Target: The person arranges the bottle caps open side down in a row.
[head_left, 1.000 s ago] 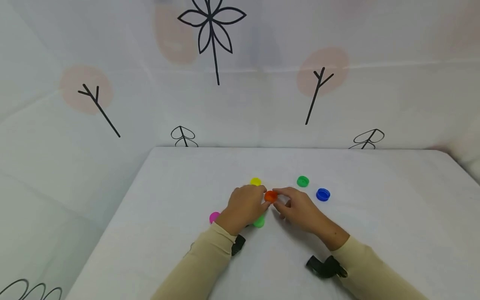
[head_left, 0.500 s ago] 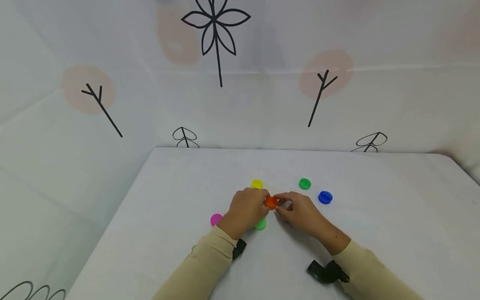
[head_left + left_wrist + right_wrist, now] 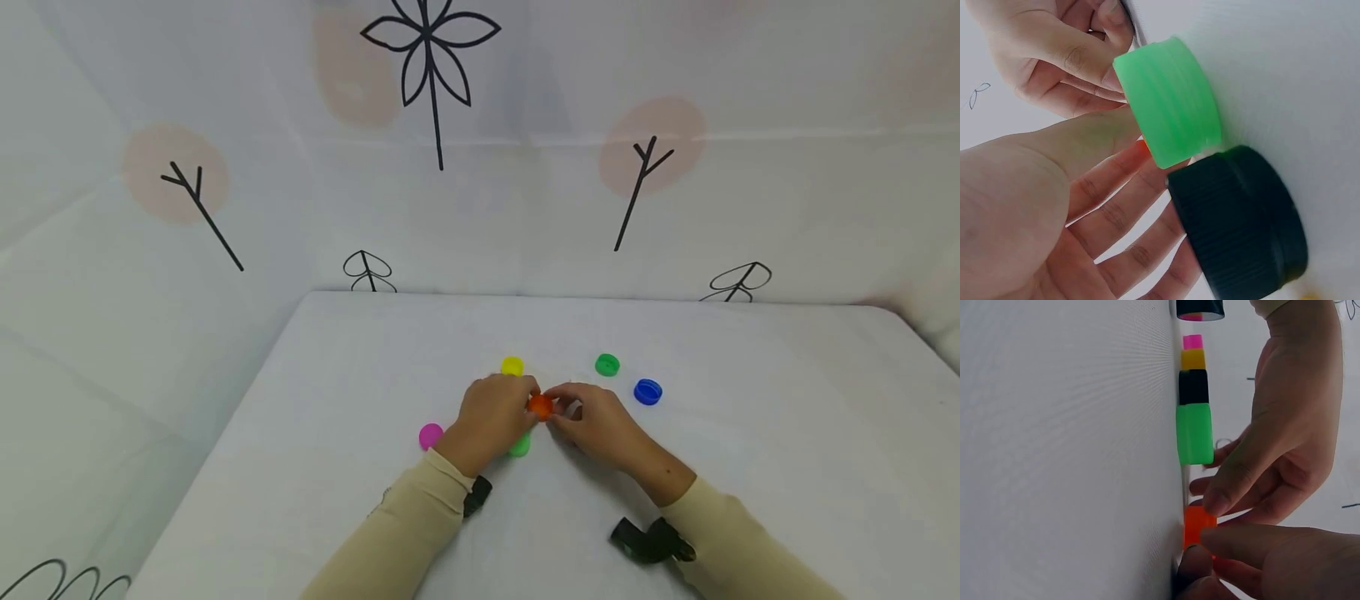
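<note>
An orange bottle cap (image 3: 540, 407) is between my two hands over the white table. My left hand (image 3: 491, 421) pinches its left side with thumb and fingers. On the opposite side, my right hand (image 3: 603, 425) has its thumb and forefinger at the rim, and the right wrist view shows those fingers gripping the orange cap (image 3: 1197, 526). A light green cap (image 3: 1169, 103) and a black ribbed cap (image 3: 1238, 222) stand on the table beneath my left hand. The head view shows part of the green cap (image 3: 519, 445), while the black one is hidden there.
A yellow cap (image 3: 512, 366) lies just beyond my left hand, and a magenta cap (image 3: 431, 436) is to its left. Farther right are a dark green cap (image 3: 607, 365) and a blue cap (image 3: 648, 392). Patterned white cloth (image 3: 517, 208) hangs behind the table.
The orange cap and both hands have come slightly nearer to me since one second ago, and have barely moved in the last half second. The other caps stay in place.
</note>
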`<action>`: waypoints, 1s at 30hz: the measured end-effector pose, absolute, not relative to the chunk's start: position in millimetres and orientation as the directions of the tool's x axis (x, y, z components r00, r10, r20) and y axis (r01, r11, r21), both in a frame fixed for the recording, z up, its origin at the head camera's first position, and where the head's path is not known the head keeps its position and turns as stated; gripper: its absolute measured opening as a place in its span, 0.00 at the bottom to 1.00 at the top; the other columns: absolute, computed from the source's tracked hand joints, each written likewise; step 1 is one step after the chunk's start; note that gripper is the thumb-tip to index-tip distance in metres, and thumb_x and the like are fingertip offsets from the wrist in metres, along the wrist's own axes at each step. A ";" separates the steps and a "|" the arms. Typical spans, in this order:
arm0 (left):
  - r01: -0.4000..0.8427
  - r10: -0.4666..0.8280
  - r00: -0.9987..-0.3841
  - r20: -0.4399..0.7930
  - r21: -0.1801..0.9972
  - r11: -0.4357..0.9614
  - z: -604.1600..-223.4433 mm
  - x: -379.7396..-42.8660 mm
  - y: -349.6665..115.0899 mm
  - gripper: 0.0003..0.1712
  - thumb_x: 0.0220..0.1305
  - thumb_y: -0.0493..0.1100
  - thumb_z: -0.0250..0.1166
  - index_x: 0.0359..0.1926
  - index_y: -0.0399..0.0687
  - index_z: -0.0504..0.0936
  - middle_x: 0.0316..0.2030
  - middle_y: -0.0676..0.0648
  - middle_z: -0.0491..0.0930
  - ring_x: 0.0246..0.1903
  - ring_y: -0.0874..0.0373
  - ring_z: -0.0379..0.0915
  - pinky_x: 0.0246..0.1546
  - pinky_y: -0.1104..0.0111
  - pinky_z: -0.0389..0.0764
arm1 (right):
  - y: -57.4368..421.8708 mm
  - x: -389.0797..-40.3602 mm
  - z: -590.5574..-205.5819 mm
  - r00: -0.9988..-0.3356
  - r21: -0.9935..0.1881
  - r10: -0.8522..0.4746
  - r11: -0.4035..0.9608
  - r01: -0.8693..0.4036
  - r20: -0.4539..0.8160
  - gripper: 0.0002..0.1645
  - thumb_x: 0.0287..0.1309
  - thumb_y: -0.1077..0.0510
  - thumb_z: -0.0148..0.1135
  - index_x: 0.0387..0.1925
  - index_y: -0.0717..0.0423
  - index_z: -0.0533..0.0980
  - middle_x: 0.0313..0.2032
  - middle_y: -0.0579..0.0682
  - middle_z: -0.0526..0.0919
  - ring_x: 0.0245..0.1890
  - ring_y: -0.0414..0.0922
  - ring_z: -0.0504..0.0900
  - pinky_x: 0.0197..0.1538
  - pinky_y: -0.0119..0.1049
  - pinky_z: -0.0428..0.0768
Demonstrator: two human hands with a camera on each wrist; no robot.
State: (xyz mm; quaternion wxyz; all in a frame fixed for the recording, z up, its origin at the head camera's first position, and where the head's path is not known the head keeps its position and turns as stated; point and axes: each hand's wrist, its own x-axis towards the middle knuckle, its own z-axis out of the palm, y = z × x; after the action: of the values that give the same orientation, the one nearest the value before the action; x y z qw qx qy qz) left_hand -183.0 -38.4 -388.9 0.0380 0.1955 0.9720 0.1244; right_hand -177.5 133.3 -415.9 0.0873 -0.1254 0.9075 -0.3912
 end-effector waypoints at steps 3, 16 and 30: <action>0.374 0.394 -0.919 -0.021 0.265 0.888 -388.2 -183.4 -38.7 0.16 0.62 0.49 0.72 0.49 0.50 0.86 0.34 0.54 0.87 0.32 0.59 0.77 0.32 0.70 0.77 | 133.1 -177.6 -416.2 -0.952 -0.727 -0.302 0.664 -0.176 -0.046 0.19 0.60 0.63 0.66 0.54 0.60 0.80 0.37 0.49 0.82 0.31 0.42 0.76 0.32 0.28 0.79; 0.413 0.421 -0.906 0.051 0.337 0.846 -371.2 -179.6 -46.0 0.18 0.62 0.51 0.71 0.51 0.51 0.85 0.37 0.54 0.87 0.37 0.59 0.80 0.39 0.68 0.79 | 135.3 -172.8 -401.4 -0.952 -0.742 -0.303 0.631 -0.226 0.032 0.19 0.61 0.60 0.68 0.54 0.58 0.79 0.45 0.53 0.83 0.26 0.40 0.80 0.30 0.29 0.79; 0.431 0.432 -0.898 0.081 0.354 0.830 -360.8 -176.6 -46.4 0.17 0.64 0.50 0.70 0.51 0.50 0.84 0.40 0.53 0.88 0.39 0.58 0.81 0.42 0.66 0.80 | 137.8 -172.3 -395.1 -0.955 -0.811 -0.297 0.556 -0.183 0.013 0.21 0.64 0.59 0.66 0.58 0.56 0.77 0.53 0.57 0.84 0.24 0.43 0.85 0.28 0.34 0.82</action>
State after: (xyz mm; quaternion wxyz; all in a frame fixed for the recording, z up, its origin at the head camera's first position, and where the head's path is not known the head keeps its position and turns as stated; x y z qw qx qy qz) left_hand -176.6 -46.4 -360.8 0.0013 0.2254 0.9566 0.1849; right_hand -172.3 137.8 -395.1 0.0629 -0.1365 0.8797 -0.4512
